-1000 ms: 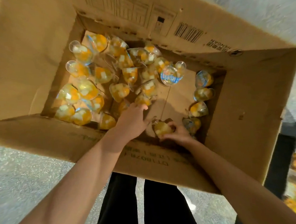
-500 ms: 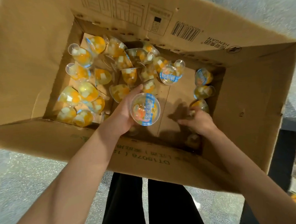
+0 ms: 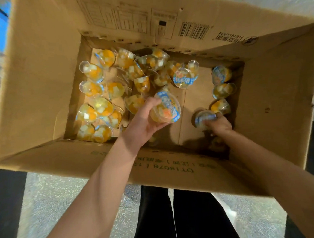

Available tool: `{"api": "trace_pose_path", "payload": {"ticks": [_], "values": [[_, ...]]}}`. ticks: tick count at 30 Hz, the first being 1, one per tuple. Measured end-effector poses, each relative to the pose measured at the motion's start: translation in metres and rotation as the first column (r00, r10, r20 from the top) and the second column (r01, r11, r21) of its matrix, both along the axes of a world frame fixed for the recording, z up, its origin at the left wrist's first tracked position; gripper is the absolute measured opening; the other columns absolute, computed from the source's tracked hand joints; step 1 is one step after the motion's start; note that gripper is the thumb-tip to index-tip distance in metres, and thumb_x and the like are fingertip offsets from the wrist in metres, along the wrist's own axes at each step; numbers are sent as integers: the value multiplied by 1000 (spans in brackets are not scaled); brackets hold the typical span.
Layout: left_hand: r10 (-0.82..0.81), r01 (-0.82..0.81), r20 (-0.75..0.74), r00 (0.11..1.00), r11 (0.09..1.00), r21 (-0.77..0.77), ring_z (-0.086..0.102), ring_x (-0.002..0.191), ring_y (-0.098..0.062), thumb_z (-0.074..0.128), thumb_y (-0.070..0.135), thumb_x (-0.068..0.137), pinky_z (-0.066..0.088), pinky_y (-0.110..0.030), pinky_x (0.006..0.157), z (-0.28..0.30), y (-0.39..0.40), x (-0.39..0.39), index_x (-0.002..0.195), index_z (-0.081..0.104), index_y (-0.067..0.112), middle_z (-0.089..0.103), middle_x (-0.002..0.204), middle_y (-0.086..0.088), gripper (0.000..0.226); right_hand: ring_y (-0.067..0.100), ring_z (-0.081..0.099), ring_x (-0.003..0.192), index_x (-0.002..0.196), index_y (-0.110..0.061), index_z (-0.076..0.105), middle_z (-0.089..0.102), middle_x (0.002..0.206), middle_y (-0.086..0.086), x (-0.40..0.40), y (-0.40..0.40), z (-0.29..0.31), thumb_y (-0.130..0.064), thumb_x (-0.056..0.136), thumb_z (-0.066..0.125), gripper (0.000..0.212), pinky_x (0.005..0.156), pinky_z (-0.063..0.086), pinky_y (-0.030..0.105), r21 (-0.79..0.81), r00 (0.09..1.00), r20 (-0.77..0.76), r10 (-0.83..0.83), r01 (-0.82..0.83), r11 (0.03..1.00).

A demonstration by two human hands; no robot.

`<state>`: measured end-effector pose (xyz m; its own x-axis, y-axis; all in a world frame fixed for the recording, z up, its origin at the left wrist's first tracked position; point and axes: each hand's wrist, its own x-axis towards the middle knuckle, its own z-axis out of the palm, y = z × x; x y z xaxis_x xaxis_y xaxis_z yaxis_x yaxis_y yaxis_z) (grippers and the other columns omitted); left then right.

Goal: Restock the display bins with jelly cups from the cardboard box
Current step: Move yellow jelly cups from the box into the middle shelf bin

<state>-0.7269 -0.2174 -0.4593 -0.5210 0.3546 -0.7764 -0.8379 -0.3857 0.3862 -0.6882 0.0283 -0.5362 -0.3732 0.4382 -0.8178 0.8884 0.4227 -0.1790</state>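
A jelly cup [image 3: 165,109] with a blue-rimmed lid is gripped by the curled fingers of the left hand [image 3: 143,122] near the middle of the cardboard box [image 3: 39,74]. A second cup [image 3: 205,118] at about four o'clock is clasped from above by the right hand [image 3: 219,125]. Loose cups [image 3: 103,96] are heaped toward ten o'clock, and a few more [image 3: 222,89] are lined along the three-o'clock wall.
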Motion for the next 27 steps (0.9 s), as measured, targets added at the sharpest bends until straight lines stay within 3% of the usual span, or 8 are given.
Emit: {"api": "trace_pose_path", "payload": {"ticks": [3, 6, 9, 12, 15, 19, 22, 27], "values": [[108, -104, 51, 993, 992, -64, 66, 93, -21, 46, 26, 94, 54, -32, 72, 14, 11, 1, 105, 60, 13, 69, 98, -9, 22, 24, 67, 63, 123, -9, 49, 63, 96, 15, -10, -13, 54, -15, 94, 58, 32, 55, 56, 32, -473, 824, -37, -565, 484, 736], [168, -163, 19, 986, 973, -161, 61, 94, -27, 42, 32, 95, 51, -37, 79, 39, 30, 1, 108, 59, 7, 63, 101, -14, 33, 24, 68, 79, 126, -7, 47, 63, 103, 16, -15, -16, 111, -4, 92, 57, 36, 62, 60, 30, -666, 703, -86, -706, 486, 566], [216, -225, -78, 973, 964, -140, 60, 101, -33, 40, 29, 95, 49, -45, 92, 82, 59, -12, 111, 56, 7, 62, 104, -17, 32, 20, 70, 70, 121, -8, 52, 66, 97, 13, -22, -6, 181, -2, 90, 58, 32, 57, 59, 25, -736, 656, -213, -724, 380, 560], [194, -211, -194, 962, 975, -74, 61, 72, -26, 34, 28, 94, 56, -34, 59, 140, 108, -24, 104, 56, 4, 60, 83, -13, 34, 19, 70, 70, 110, -10, 57, 68, 94, 11, -10, 30, 260, -3, 89, 58, 22, 57, 57, 23, -775, 526, -361, -770, 289, 562], [109, -114, -316, 943, 993, 2, 61, 64, -22, 32, 26, 96, 55, -31, 52, 197, 171, -18, 98, 59, 2, 62, 75, -11, 36, 22, 70, 77, 116, -7, 56, 67, 99, 12, 18, 76, 330, -4, 83, 61, 34, 61, 57, 25, -785, 397, -478, -783, 207, 584], [-40, 106, -481, 876, 988, 111, 63, 71, -17, 58, 24, 84, 56, -30, 58, 269, 262, 24, 99, 58, 7, 65, 83, -8, 22, 22, 71, 77, 121, -3, 52, 68, 99, 13, 84, 138, 407, -4, 63, 71, 61, 63, 58, 27, -718, 235, -627, -743, 195, 668], [-135, 314, -650, 748, 935, 166, 66, 68, -8, 74, 19, 54, 55, -29, 70, 313, 336, 80, 98, 59, 8, 70, 74, 3, 47, 19, 70, 70, 109, -6, 57, 72, 84, 6, 160, 185, 455, -2, 79, 63, 30, 60, 58, 25, -633, 106, -732, -672, 257, 730], [-212, 498, -754, 622, 850, 173, 66, 78, -9, 80, 27, 52, 52, -36, 85, 367, 446, 210, 120, 53, -2, 69, 86, 1, 79, 21, 68, 64, 113, -4, 58, 70, 87, 11, 314, 249, 512, -6, 82, 67, 33, 54, 57, 26, -512, -68, -833, -550, 473, 717]]}}
